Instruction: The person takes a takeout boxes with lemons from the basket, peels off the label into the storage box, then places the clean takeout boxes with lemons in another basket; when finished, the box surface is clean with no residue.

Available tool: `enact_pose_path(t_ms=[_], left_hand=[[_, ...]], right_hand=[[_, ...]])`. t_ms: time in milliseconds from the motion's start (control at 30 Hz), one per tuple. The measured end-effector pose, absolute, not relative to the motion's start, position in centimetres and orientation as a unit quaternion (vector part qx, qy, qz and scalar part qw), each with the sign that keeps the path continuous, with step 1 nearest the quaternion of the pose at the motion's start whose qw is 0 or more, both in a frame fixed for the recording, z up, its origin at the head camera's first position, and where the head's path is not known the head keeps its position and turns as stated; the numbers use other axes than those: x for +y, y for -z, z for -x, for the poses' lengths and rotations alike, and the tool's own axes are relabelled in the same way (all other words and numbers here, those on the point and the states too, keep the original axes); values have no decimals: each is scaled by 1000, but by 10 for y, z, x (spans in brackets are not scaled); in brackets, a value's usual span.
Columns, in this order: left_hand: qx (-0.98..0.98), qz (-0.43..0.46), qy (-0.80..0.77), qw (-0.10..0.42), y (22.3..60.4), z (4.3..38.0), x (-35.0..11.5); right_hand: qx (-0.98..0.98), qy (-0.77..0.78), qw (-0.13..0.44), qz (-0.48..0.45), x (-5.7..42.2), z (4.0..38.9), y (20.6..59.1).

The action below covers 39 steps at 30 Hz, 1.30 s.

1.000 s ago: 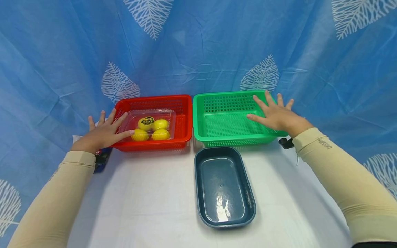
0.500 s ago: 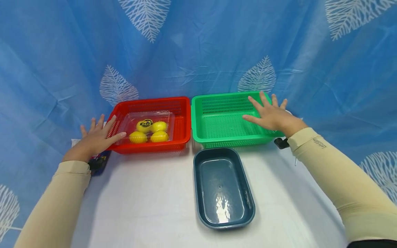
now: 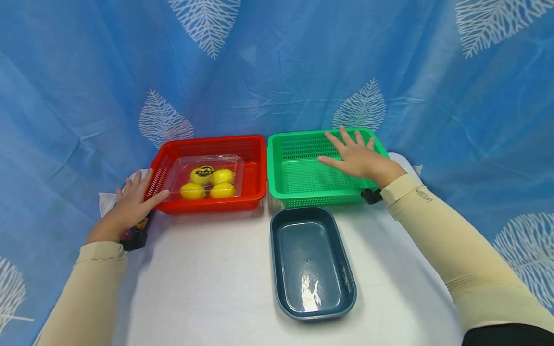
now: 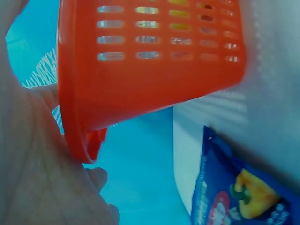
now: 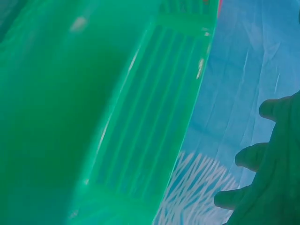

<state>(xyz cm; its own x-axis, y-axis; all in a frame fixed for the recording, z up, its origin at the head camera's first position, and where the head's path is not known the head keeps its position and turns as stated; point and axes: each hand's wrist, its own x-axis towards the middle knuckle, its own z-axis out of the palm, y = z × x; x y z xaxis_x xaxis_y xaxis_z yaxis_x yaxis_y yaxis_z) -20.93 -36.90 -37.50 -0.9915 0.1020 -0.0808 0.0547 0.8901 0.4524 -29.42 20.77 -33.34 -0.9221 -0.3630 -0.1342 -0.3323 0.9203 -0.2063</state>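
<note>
Both sleeved forearms extend toward the far edge of the bench. Left grip, fingers extended, is near its far left corner; right grip, fingers splayed, near the far right.

From farther back, the head camera looks forward and down on the red basket and the green basket. The left wrist view, turned sideways, faces the red one very near; the right looks closely across the green one. All share the blue curtain.
</note>
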Motion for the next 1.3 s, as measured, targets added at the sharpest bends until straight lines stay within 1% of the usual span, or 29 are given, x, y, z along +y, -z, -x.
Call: enact_pose_path(t_ms=[200, 500, 833, 1000, 1167, 1300], left_hand=[[959, -17, -276, 56, 382, 198, -370], [947, 18, -321, 23, 395, 191, -372], [877, 83, -473, 0, 405, 183, -366], [825, 113, -554, -24, 412, 180, -358], [754, 115, -644, -61, 416, 182, -348], [738, 125, -657, -88, 421, 183, -341]], right_hand=[[971, 97, 97, 198, 171, 300, 328], [960, 102, 106, 240, 108, 306, 330], [940, 136, 124, 285, 40, 295, 322], [931, 146, 126, 310, 6, 287, 331], [919, 169, 134, 329, -18, 280, 340], [910, 204, 143, 332, -31, 278, 348]])
